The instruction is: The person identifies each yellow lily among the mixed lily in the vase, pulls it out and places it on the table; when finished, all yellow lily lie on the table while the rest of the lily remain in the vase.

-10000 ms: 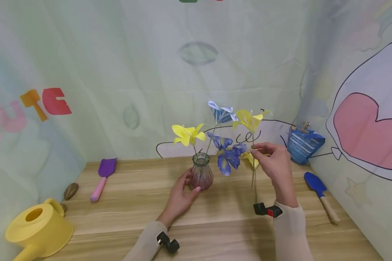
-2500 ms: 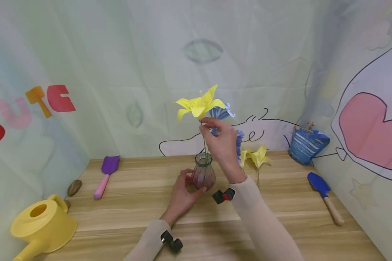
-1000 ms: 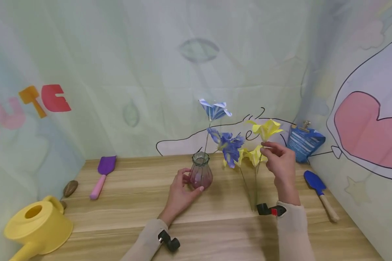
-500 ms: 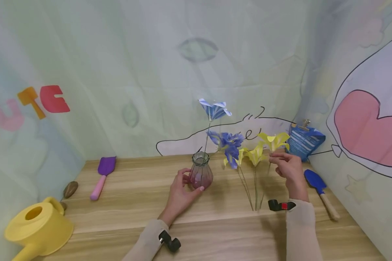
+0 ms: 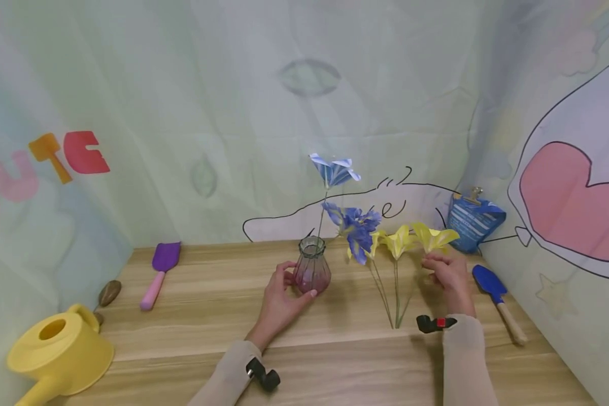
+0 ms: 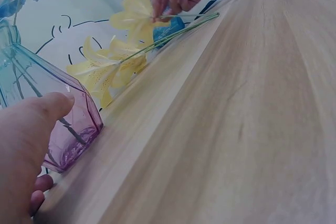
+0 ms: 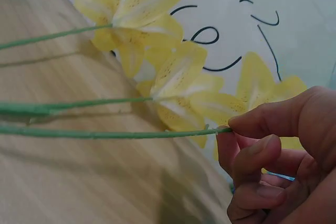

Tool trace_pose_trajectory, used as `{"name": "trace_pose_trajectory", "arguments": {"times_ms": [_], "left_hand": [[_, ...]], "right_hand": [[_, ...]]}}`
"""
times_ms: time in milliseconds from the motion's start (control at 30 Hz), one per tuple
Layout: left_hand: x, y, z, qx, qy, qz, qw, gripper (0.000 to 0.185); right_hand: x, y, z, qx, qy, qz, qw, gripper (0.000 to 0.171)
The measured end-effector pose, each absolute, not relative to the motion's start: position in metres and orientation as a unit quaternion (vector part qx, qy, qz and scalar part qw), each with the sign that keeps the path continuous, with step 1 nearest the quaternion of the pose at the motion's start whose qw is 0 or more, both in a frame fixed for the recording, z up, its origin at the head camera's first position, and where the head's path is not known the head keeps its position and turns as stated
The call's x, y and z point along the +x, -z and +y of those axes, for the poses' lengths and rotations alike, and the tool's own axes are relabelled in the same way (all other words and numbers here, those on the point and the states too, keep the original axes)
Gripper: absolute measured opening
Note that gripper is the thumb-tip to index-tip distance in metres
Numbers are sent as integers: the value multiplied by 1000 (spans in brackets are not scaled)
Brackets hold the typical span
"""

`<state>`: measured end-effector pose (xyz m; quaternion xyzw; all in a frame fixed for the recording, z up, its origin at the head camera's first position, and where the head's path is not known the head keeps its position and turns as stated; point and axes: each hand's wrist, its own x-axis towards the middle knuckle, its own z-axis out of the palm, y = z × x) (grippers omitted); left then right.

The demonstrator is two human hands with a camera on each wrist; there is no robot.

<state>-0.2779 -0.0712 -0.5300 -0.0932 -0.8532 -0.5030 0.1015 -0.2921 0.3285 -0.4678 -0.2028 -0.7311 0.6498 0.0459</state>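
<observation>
My left hand (image 5: pixel 279 301) holds the lower part of a ribbed glass vase (image 5: pixel 312 276), green at the neck and purple at the base. From the vase rises a light blue flower (image 5: pixel 334 172); a violet-blue flower (image 5: pixel 356 228) leans out on its right. My right hand (image 5: pixel 449 276) pinches a yellow lily (image 5: pixel 433 237) by its green stem (image 7: pixel 105 134), just below the bloom. Left of it, another yellow lily (image 5: pixel 397 242) lies on the table, and a further yellow lily (image 7: pixel 131 19) shows in the right wrist view, partly behind the violet-blue flower in the head view.
A yellow watering can (image 5: pixel 63 355), brown stones (image 5: pixel 110 293) and a purple shovel with a pink handle (image 5: pixel 166 259) are on the left. At right lie a blue trowel (image 5: pixel 489 283) and a clipped blue bag (image 5: pixel 473 223). A printed curtain (image 5: pixel 208 113) encloses the table (image 5: pixel 208 332).
My right hand drew the yellow lily out of the vase, carried it right and lowered it beside the other yellow lilies. My left hand stayed on the vase.
</observation>
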Motion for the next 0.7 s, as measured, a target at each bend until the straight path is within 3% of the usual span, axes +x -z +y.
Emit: {"name": "trace_pose_trajectory", "arguments": {"times_ms": [233,433,600,700], "left_hand": [[-279,531,-72,-92,502,-854,100,81],[-279,530,-72,-91,501,-855,98,81],[-277,530,-71,-87,502,-855,100,81],[-275,530,-68,-85,505,-854,90,82]], "right_hand": [[-294,483,332,-228,-629,-743,1,24],[-295,483,334,-219,-622,-751,-21,13],[-288,479,342,-197,-621,-758,-27,15],[-280,473,351,-190,-604,-774,-35,33]]}}
